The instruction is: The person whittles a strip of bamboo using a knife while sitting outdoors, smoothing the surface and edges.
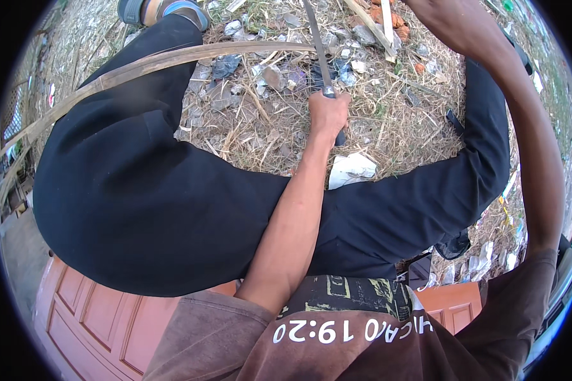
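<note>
One hand, the left hand (pixel 328 114), grips the black handle of a long knife (pixel 321 57) in the head view, its blade pointing away over straw-strewn ground (pixel 248 133) between two dark-trousered legs (pixel 165 190). Arching in from the left, a thin wooden strip (pixel 235 48) crosses the left leg and ends at the blade, while the right hand (pixel 440 18), mostly cut off at the far right, cannot be read as open or closed.
</note>
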`<state>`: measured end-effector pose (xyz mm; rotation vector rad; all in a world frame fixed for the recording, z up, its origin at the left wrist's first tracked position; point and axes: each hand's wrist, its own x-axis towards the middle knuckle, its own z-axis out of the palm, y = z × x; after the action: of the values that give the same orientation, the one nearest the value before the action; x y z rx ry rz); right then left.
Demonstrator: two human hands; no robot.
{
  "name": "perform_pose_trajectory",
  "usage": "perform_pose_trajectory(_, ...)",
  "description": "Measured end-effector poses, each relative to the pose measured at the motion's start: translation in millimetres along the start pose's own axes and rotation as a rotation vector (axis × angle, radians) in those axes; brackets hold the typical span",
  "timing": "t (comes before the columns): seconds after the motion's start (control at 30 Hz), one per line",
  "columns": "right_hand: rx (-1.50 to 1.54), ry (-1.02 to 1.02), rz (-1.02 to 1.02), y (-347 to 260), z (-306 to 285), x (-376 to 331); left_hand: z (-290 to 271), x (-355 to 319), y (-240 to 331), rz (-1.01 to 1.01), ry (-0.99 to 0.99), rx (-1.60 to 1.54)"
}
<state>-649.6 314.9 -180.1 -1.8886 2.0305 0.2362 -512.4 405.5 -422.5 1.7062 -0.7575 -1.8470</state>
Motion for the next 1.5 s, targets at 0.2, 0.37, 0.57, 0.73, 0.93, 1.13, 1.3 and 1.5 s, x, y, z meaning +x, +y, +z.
perform_pose_trajectory(0.2, 0.195, 0.183, -0.337, 43.9, 55.9, -0.6, 6.3, -1.1, 0.2, 0.023, -0.021, -0.034)
perform_pose_trajectory(0.37, -0.09, -0.048, -0.054, 13.6, 19.7, 3.4, 1.2, 0.9, -1.4, 0.016, 0.017, -0.016)
perform_pose_trajectory(0.57, 0.087, 0.421, -0.361, -4.4, 21.9, -26.0, 6.0, 1.5, -1.5, -0.009, -0.007, -0.046)
perform_pose_trajectory(0.73, -0.16, -0.121, -0.06, 25.4, 62.0, 1.3, -0.7, -0.1, 3.2, -0.06, -0.062, -0.081)
perform_pose_trajectory(0.93, 0.005, 0.071, -0.133, -29.5, 2.4, -29.2, 3.3, 5.4, -5.7, -0.026, -0.031, -0.138)
perform_pose_trajectory(1.13, 0.081, 0.097, -0.217, 30.3, 69.8, 6.7, -0.2, 4.9, -2.4, -0.018, -0.034, -0.131)
perform_pose_trajectory(1.3, -0.167, 0.143, -0.179, 89.3, 93.8, 18.5, 5.4, 5.5, 1.0, -0.04, -0.067, -0.108)
perform_pose_trajectory(1.5, 0.25, 0.22, 0.091, 64.2, 57.7, -25.0, 8.5, -6.0, 4.3, -0.013, 0.046, -0.148)
